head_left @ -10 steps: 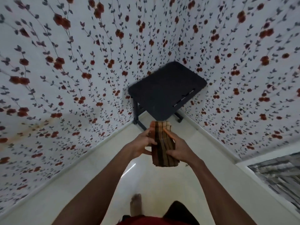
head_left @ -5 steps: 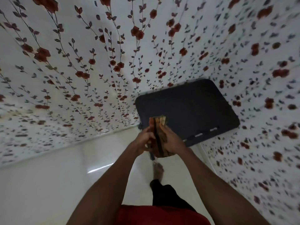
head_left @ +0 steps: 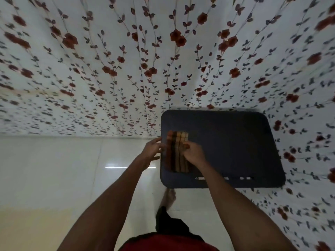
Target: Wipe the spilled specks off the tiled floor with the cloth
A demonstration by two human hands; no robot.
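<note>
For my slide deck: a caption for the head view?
Right hand grips a striped cloth over a dark table; left hand open beside it.

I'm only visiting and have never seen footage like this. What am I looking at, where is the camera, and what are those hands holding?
No machine here: a person wears a wide-angle camera on the head, looking down past their own arms. The right hand pinches a folded striped cloth, brown and orange; the left hand is beside its edge, fingers loose. Behind the cloth stands a small dark table against flowered wallpaper. Below is the glossy tiled floor and a bare foot. No specks are visible.
</note>
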